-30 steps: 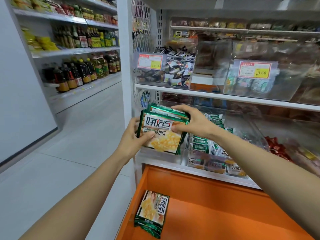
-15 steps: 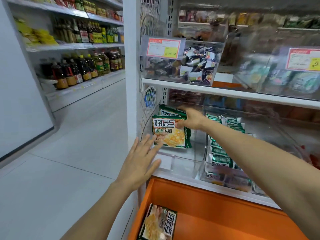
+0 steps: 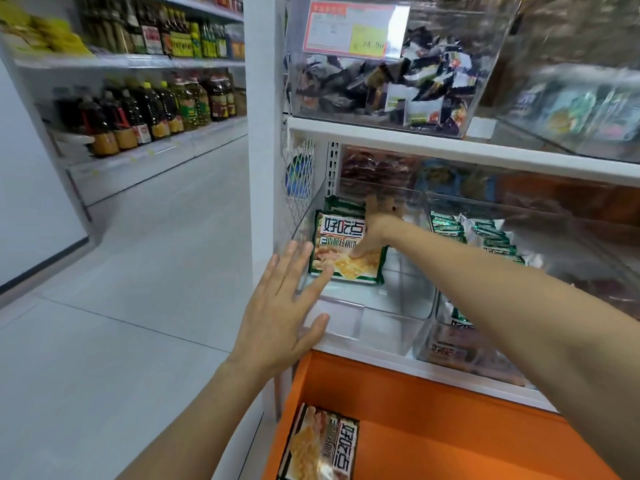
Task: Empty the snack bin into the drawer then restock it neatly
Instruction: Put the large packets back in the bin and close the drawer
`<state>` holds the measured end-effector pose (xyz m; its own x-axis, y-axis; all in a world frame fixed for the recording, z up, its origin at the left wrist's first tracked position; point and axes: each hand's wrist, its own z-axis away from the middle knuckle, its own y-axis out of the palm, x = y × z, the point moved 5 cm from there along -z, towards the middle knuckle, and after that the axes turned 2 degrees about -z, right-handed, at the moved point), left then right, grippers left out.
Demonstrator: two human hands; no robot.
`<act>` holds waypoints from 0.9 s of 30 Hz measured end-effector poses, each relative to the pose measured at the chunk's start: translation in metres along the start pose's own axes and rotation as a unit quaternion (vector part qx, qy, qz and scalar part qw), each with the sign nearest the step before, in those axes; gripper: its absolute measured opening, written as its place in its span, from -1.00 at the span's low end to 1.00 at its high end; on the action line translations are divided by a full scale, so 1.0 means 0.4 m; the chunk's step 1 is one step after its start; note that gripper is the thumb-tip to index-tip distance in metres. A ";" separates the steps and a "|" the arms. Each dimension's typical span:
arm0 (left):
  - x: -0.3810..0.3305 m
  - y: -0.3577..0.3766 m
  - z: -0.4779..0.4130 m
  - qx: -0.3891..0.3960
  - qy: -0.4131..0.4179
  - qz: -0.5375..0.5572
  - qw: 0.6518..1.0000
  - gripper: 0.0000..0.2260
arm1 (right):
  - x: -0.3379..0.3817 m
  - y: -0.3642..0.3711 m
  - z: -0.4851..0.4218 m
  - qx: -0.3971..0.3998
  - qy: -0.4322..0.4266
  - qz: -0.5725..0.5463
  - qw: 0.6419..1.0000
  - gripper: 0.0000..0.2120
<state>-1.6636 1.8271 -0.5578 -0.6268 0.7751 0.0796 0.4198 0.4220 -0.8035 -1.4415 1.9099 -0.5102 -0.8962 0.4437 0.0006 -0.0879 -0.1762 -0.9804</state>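
Observation:
A clear plastic snack bin point(image 3: 374, 320) sits on the lower shelf above an open orange drawer point(image 3: 433, 427). Green-edged snack packs point(image 3: 341, 237) stand upright at the bin's back left. My right hand point(image 3: 377, 226) reaches into the bin and pinches those packs, thumb on the front face and fingers behind the top. My left hand point(image 3: 280, 317) hovers flat with fingers spread just outside the bin's front left corner and holds nothing. One more snack pack point(image 3: 322, 445) lies in the drawer's near left corner.
A neighbouring clear bin point(image 3: 485, 237) to the right holds several green packs. Another bin of dark wrapped snacks point(image 3: 381, 81) stands on the white shelf point(image 3: 450, 147) above. A white upright post point(image 3: 265, 133) borders the bin on the left. Oil bottles point(image 3: 145, 109) line shelves across the aisle.
My left hand let go of the packs and drew back, opening flat. My right hand carried the packs deeper into the bin and stood them at the back left. The camera moved closer.

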 end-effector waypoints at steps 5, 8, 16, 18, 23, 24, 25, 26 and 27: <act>0.004 0.004 0.006 0.002 0.002 0.010 1.000 -0.48 | 0.008 -0.006 -0.030 -0.105 0.027 -0.046 0.993 0.03; 0.008 0.008 0.008 0.011 -0.009 0.015 1.000 -0.49 | -0.002 0.005 -0.037 -0.119 0.039 -0.049 0.991 -0.10; 0.014 -0.008 0.025 0.071 -0.037 -0.002 0.997 -0.47 | 0.022 -0.008 0.006 -0.098 0.016 -0.097 0.990 0.00; 0.009 -0.030 0.028 0.061 -0.040 0.004 0.997 -0.47 | 0.038 -0.046 0.068 -0.179 -0.054 -0.171 0.967 -0.22; -0.034 -0.104 0.087 -0.029 -0.051 0.060 0.996 -0.61 | 0.065 -0.076 0.428 -0.308 -0.290 -0.375 0.825 -0.78; -0.047 -0.103 0.112 -0.035 -0.047 0.075 0.995 -0.67 | 0.064 -0.045 0.495 -0.290 -0.329 -0.389 0.810 -0.86; -0.060 -0.089 0.142 -0.022 -0.043 0.093 0.994 -0.71 | 0.060 -0.001 0.554 -0.263 -0.353 -0.397 0.805 -0.91; -0.074 -0.069 0.177 0.003 -0.041 0.112 0.993 -0.73 | 0.050 0.058 0.589 -0.228 -0.354 -0.406 0.811 -0.93; -0.087 -0.040 0.216 0.039 -0.039 0.130 0.990 -0.72 | 0.038 0.128 0.608 -0.192 -0.337 -0.412 0.825 -0.92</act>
<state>-1.7050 1.7527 -0.5986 -0.5543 0.8126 -0.1799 0.5241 0.1729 -0.8339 -1.5654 1.6937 -0.5126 -0.6505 -0.3380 0.6801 -0.7595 0.2891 -0.5828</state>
